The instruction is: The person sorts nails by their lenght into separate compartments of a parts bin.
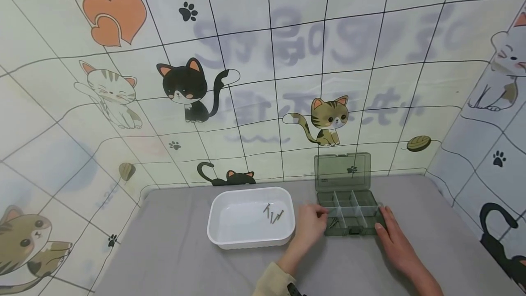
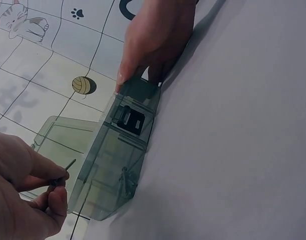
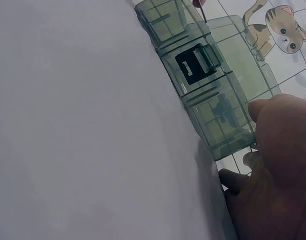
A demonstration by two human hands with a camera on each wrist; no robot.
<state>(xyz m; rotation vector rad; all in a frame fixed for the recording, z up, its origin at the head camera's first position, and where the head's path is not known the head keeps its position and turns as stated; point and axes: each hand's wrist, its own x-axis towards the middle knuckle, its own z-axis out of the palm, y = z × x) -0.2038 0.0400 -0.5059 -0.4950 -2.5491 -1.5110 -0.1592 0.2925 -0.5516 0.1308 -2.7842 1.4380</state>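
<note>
A metal screw is pinched between the thumb and fingertips of my left hand, above the left side of a translucent green compartment box. Its lid stands raised at the back. Some screws lie in the front left compartment; they show through the wall in the left wrist view. At the box's right end my right hand grips the wall, thumb at the rim and fingers along the outside.
To the left stands a white tray with several screws in its right half. Grey cloth covers the table. A cat-print sheet hangs behind and at both sides.
</note>
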